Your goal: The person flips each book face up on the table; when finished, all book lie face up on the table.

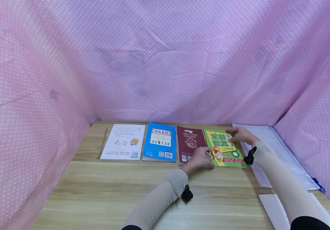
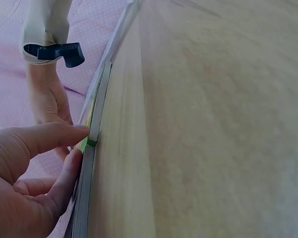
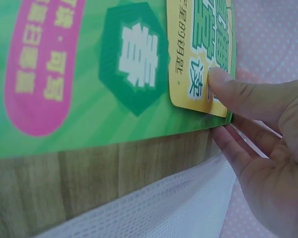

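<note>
Four books lie in a row on the wooden table (image 1: pixel 118 191): a white book (image 1: pixel 123 141), a blue book (image 1: pixel 159 141), a maroon book (image 1: pixel 190 140) and a green book (image 1: pixel 225 150) at the right end. My left hand (image 1: pixel 209 158) is at the green book's near left edge, partly over the maroon book. In the left wrist view my left hand (image 2: pixel 84 144) pinches that green edge (image 2: pixel 91 141). My right hand (image 1: pixel 232 135) holds the far right corner. In the right wrist view its thumb (image 3: pixel 228 89) presses the green book's cover (image 3: pixel 89 109), with the fingers (image 3: pixel 233 144) curled under the edge.
A white mesh pouch (image 1: pixel 280 150) lies right of the green book, showing also in the right wrist view (image 3: pixel 154 208). A white sheet (image 1: pixel 274 207) sits at the near right. A thin stick (image 1: pixel 103 142) lies left of the white book. Pink dotted cloth (image 1: pixel 165 64) walls three sides.
</note>
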Motion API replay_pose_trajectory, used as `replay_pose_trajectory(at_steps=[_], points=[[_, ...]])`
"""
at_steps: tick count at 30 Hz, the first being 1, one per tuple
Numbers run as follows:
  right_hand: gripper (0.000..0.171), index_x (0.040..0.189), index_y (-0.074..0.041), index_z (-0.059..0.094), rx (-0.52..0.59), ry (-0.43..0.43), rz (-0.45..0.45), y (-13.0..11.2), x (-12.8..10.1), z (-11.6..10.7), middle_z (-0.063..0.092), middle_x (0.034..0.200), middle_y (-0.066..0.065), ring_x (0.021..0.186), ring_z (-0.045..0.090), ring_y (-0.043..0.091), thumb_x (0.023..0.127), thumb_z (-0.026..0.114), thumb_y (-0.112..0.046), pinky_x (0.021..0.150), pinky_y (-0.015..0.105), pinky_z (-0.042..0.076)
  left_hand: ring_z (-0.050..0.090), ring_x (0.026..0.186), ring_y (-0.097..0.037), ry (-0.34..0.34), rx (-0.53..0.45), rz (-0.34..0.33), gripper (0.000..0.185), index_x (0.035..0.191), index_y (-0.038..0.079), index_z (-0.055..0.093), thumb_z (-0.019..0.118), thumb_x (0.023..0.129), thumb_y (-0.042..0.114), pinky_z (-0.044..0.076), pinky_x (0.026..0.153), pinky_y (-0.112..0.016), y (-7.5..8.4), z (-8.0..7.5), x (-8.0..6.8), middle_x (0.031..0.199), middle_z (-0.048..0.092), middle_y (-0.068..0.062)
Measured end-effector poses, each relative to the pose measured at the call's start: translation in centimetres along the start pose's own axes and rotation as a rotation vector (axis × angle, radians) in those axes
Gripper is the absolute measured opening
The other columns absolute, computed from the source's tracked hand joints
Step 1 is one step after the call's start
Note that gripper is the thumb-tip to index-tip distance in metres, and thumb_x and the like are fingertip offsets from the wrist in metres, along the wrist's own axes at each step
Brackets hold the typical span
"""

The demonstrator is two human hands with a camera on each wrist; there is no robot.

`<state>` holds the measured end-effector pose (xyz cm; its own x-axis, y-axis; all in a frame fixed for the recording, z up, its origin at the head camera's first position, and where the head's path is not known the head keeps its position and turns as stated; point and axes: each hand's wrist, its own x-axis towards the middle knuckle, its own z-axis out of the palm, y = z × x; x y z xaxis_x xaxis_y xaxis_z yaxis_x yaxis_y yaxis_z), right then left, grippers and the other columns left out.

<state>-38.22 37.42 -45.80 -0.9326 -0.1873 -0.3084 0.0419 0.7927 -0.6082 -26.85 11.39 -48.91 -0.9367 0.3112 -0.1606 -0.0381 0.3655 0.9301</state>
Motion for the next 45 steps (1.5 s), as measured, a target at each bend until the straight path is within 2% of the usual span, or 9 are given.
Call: replay_pose_trajectory(at_steps=[9,17,25,38,45], points=[[0.073,0.152,0.003,0.040,-0.009,-0.009,-0.006,0.05,-0.01,0.10,0.039,0.150,0.037,0.139,0.037,0.052,0.090,0.075,-0.010,0.117,0.066,0.030,0.050,0.064,-0.007,0.002,0.087,0.008,0.082,0.140,0.004,0.060,0.084,0.064,-0.014,0.045,0.055,-0.019,0.26,0.07,0.14,0.079,0.057,0.003],[0.072,0.153,0.002,0.040,-0.016,0.019,0.006,-0.02,0.25,0.32,0.045,0.146,0.036,0.135,0.042,0.050,0.091,0.074,-0.010,0.116,0.066,0.032,0.051,0.060,-0.008,0.011,0.116,-0.002,0.081,0.141,0.005,0.059,0.085,0.066,-0.011,0.045,0.053,-0.020,0.73,0.00,0.20,0.077,0.058,0.002],[0.072,0.153,0.001,0.040,-0.001,0.042,0.039,0.01,0.24,0.37,0.044,0.148,0.036,0.138,0.041,0.051,0.090,0.074,-0.009,0.117,0.065,0.031,0.054,0.064,-0.007,0.013,0.117,0.011,0.081,0.140,0.004,0.060,0.087,0.066,-0.010,0.047,0.056,-0.019,0.59,-0.09,0.34,0.079,0.061,0.002],[0.071,0.152,0.002,0.042,-0.004,0.047,-0.001,0.24,0.43,0.67,0.046,0.146,0.037,0.135,0.045,0.051,0.089,0.074,-0.005,0.115,0.063,0.035,0.054,0.067,-0.007,0.013,0.123,0.027,0.081,0.140,0.004,0.059,0.088,0.065,-0.008,0.048,0.059,-0.019,0.11,-0.12,0.43,0.080,0.060,0.003],[0.072,0.152,0.000,0.042,-0.007,0.074,0.026,-0.14,-0.02,1.00,0.045,0.146,0.035,0.133,0.046,0.049,0.088,0.075,-0.007,0.114,0.063,0.037,0.055,0.070,-0.006,0.014,0.127,0.056,0.078,0.138,0.002,0.060,0.089,0.066,-0.007,0.050,0.061,-0.019,-0.03,-0.36,0.45,0.084,0.064,0.000]])
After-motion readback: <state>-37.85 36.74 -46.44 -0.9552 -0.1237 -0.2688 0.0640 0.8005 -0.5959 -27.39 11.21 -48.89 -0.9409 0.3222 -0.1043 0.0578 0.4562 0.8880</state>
